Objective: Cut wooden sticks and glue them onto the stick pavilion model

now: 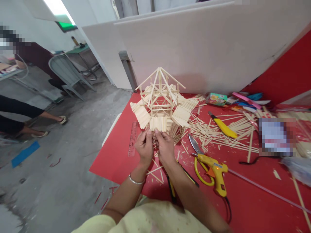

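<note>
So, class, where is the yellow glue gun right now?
In the head view, the yellow glue gun lies on the red tabletop, right of the person's right forearm, overlapping the scissors.

A red flat-topped table (109,158) bears a pale wooden-stick model (159,106) with a peaked frame. Left of it lies a clear plastic ruler (132,139); to the right spread loose pale sticks (206,131), a yellow-handled knife (225,128), metal-bladed scissors (194,143) and a yellow glue gun (220,174).

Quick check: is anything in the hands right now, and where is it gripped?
Yes: the left hand and right hand both appear to pinch the stick panel at its near edge, close together.
</note>
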`<state>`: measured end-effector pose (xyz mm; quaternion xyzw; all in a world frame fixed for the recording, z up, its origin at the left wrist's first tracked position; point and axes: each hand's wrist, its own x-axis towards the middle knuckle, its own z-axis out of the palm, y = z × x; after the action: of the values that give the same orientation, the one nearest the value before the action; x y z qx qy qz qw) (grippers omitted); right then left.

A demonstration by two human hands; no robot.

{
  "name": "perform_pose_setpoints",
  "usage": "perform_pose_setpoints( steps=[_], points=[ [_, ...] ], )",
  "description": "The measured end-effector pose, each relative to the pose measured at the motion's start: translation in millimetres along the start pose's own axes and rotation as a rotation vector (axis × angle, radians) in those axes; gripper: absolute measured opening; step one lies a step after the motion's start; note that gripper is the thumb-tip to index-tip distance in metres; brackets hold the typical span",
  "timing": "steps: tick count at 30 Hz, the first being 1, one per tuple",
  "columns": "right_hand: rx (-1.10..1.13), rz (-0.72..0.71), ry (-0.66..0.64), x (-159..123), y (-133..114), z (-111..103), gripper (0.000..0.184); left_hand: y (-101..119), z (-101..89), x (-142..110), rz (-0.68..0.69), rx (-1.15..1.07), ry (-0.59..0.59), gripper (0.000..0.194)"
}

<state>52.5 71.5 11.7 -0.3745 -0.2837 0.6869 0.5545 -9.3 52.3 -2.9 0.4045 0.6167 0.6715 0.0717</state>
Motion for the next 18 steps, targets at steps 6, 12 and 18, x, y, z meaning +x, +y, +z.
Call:
perform_pose_setpoints(
  steps=[6,12,18],
  points=[
    [0.005,-0.006,0.002,-0.6,-1.8,1.4,0.044,0.9,0.0,-0.1,0.005,-0.004,0.003,0.025],
    [-0.002,-0.007,-0.001,0.1,-0.7,0.4,0.043,1.2,-0.2,-0.1,0.002,-0.005,-0.005,0.026],
    [-0.005,-0.005,0.011,-0.8,-2.2,1.1,0.043,-0.4,0.0,-0.2,0.009,-0.014,-0.011,0.025]
  ],
)
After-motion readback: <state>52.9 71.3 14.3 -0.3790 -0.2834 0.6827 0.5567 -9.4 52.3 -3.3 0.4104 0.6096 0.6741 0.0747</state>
